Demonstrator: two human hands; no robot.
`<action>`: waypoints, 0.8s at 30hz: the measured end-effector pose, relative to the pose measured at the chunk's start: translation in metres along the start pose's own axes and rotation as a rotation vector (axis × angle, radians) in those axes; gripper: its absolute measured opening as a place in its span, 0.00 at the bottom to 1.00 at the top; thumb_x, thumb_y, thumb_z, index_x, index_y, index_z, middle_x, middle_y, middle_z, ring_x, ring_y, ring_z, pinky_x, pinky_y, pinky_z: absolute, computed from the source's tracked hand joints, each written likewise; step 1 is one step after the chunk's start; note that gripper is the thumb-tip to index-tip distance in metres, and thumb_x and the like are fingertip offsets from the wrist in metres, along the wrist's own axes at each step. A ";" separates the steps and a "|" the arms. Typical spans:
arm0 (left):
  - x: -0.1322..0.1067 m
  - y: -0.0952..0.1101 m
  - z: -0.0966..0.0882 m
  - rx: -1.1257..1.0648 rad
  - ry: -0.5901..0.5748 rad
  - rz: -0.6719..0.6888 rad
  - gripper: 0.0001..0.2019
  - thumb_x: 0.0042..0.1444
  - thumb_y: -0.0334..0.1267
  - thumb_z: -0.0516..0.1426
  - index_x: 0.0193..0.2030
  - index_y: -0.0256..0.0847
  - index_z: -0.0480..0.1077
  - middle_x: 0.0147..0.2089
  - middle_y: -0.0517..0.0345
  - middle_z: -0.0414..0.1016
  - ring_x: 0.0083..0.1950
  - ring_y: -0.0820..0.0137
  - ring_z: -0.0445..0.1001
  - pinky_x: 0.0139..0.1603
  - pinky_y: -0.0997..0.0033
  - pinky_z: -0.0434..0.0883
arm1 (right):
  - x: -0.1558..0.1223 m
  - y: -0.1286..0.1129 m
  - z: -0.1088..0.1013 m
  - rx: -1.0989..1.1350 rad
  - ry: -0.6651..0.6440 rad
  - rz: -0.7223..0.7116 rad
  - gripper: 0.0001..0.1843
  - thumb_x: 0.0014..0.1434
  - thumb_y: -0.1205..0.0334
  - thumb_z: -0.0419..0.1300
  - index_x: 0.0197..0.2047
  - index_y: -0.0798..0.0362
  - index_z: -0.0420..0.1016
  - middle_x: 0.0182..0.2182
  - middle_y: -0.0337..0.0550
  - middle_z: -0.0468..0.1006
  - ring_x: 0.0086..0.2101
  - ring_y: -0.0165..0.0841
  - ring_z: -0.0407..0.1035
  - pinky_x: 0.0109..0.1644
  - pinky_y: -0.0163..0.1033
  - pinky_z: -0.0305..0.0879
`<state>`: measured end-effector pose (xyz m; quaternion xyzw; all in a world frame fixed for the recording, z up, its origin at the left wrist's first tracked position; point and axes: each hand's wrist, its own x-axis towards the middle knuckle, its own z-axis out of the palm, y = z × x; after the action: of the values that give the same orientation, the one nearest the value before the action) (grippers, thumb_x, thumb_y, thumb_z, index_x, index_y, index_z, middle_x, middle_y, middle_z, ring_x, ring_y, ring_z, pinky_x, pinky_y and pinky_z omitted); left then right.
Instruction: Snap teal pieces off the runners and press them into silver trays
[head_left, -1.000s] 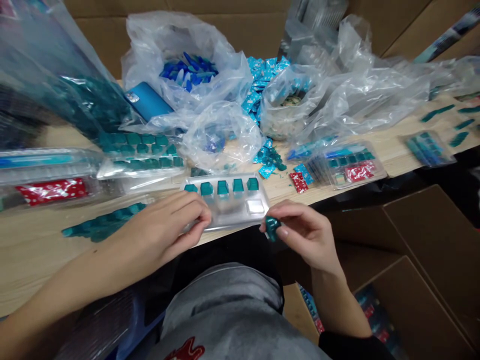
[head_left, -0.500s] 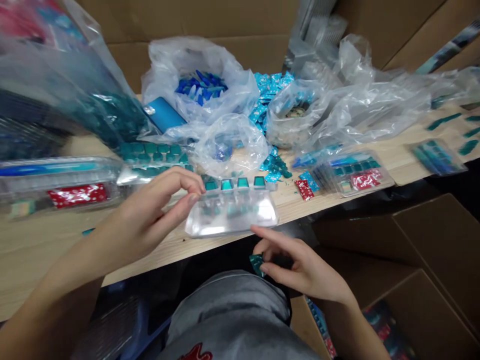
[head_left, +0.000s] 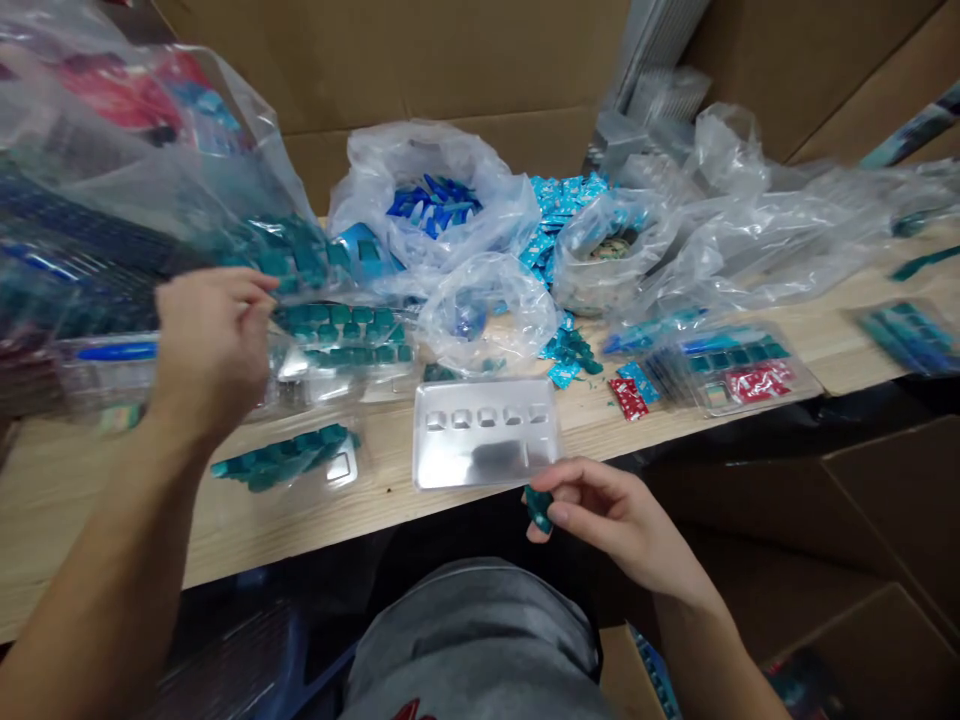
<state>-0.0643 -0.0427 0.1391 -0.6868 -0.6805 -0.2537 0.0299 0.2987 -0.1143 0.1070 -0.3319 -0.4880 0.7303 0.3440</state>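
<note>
My right hand is closed on a small stack of dark teal plastic pieces, pinched between thumb and fingers at the table's front edge. Its index finger is close to the lower right corner of a clear plastic tray with a row of bare moulded recesses. On the left, my left hand is raised, fingers curled together near a large plastic bag; anything in them is hidden. Between the hands, another clear tray lies flat with a row of teal pieces.
Behind stand plastic bags, one with blue pieces, beside blue packets. Filled trays and a red packet lie right. More teal pieces sit left of centre. Cardboard boxes stand below right.
My left hand has left the central tray and moved left and up. The teal row seen there now lies on a tray further left, and bare recesses show at centre. My right hand keeps its hold.
</note>
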 end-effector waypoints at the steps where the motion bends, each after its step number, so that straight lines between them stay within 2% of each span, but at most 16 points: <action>1: -0.001 -0.004 0.008 0.030 -0.063 0.000 0.12 0.68 0.43 0.46 0.35 0.40 0.61 0.50 0.58 0.71 0.58 0.58 0.67 0.65 0.43 0.59 | 0.005 -0.003 0.003 0.067 0.014 -0.020 0.10 0.58 0.68 0.66 0.44 0.51 0.80 0.29 0.37 0.81 0.33 0.26 0.80 0.41 0.30 0.77; 3: -0.006 -0.008 0.020 0.078 -0.174 0.007 0.13 0.68 0.43 0.46 0.36 0.39 0.63 0.51 0.55 0.73 0.58 0.54 0.69 0.63 0.41 0.62 | 0.016 -0.007 0.009 0.182 0.037 -0.092 0.13 0.55 0.69 0.69 0.44 0.49 0.80 0.30 0.36 0.82 0.33 0.27 0.80 0.43 0.32 0.78; 4: -0.011 -0.009 0.024 0.084 -0.187 0.015 0.12 0.68 0.43 0.47 0.38 0.38 0.65 0.54 0.52 0.72 0.60 0.51 0.68 0.62 0.39 0.62 | 0.021 -0.008 0.013 0.227 0.040 -0.132 0.15 0.53 0.69 0.70 0.44 0.48 0.80 0.31 0.35 0.83 0.33 0.27 0.80 0.44 0.33 0.78; 7: -0.031 0.007 0.025 -0.011 -0.053 0.083 0.10 0.66 0.41 0.52 0.48 0.37 0.66 0.60 0.46 0.68 0.64 0.47 0.65 0.64 0.38 0.60 | 0.036 -0.007 0.023 0.316 0.027 -0.195 0.15 0.51 0.67 0.71 0.43 0.46 0.81 0.32 0.34 0.83 0.30 0.26 0.80 0.44 0.36 0.79; 8: -0.040 0.019 0.022 -0.081 -0.002 0.127 0.10 0.65 0.38 0.53 0.51 0.38 0.65 0.60 0.47 0.68 0.64 0.49 0.65 0.64 0.41 0.61 | 0.039 -0.006 0.026 0.328 0.027 -0.196 0.14 0.51 0.66 0.72 0.43 0.46 0.81 0.31 0.34 0.83 0.30 0.27 0.80 0.43 0.36 0.79; 12: -0.072 0.083 0.006 -0.404 0.001 0.301 0.13 0.64 0.27 0.53 0.52 0.47 0.64 0.54 0.56 0.70 0.57 0.65 0.70 0.58 0.57 0.68 | 0.044 -0.002 0.036 0.292 0.071 -0.179 0.14 0.49 0.60 0.73 0.41 0.48 0.82 0.27 0.36 0.82 0.27 0.30 0.79 0.39 0.38 0.80; 14: -0.081 0.110 0.004 -0.465 -0.052 0.396 0.13 0.64 0.27 0.53 0.51 0.48 0.64 0.53 0.57 0.69 0.55 0.67 0.70 0.54 0.61 0.71 | 0.044 -0.002 0.037 0.252 0.084 -0.193 0.13 0.49 0.57 0.73 0.40 0.48 0.82 0.28 0.36 0.83 0.26 0.30 0.79 0.35 0.37 0.79; 16: -0.084 0.122 0.007 -0.463 -0.075 0.456 0.13 0.64 0.27 0.53 0.50 0.49 0.64 0.53 0.57 0.70 0.55 0.66 0.71 0.53 0.62 0.72 | 0.044 -0.004 0.033 0.165 0.110 -0.235 0.12 0.51 0.56 0.72 0.40 0.47 0.82 0.29 0.36 0.82 0.24 0.28 0.77 0.32 0.34 0.76; 18: -0.085 0.118 0.014 -0.450 -0.057 0.412 0.13 0.64 0.28 0.53 0.51 0.50 0.65 0.53 0.57 0.70 0.55 0.65 0.71 0.55 0.59 0.72 | 0.046 -0.007 0.024 -0.033 0.199 -0.301 0.10 0.53 0.55 0.71 0.40 0.46 0.83 0.29 0.36 0.80 0.25 0.26 0.74 0.31 0.33 0.73; 21: -0.087 0.090 0.028 -0.503 0.012 0.138 0.11 0.65 0.31 0.53 0.50 0.51 0.67 0.52 0.58 0.72 0.56 0.65 0.72 0.58 0.56 0.70 | 0.055 -0.012 0.007 -0.537 0.294 -0.429 0.08 0.56 0.57 0.68 0.39 0.48 0.82 0.29 0.38 0.79 0.30 0.29 0.72 0.37 0.37 0.69; 23: -0.091 0.069 0.035 -0.536 0.016 -0.040 0.08 0.66 0.35 0.51 0.48 0.50 0.68 0.50 0.58 0.73 0.56 0.64 0.72 0.59 0.53 0.69 | 0.065 -0.014 0.002 -0.881 0.209 -0.506 0.08 0.59 0.57 0.66 0.40 0.49 0.81 0.32 0.40 0.80 0.34 0.32 0.72 0.42 0.39 0.66; 24: -0.093 0.061 0.036 -0.535 -0.004 -0.087 0.07 0.67 0.37 0.51 0.47 0.49 0.69 0.50 0.58 0.74 0.55 0.64 0.73 0.59 0.53 0.69 | 0.072 -0.015 0.003 -1.028 0.133 -0.540 0.09 0.61 0.56 0.64 0.41 0.51 0.81 0.33 0.42 0.81 0.35 0.33 0.71 0.43 0.40 0.65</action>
<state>0.0099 -0.1182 0.0899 -0.6408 -0.6182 -0.4242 -0.1651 0.2600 -0.0522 0.1111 -0.3650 -0.8244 0.2640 0.3427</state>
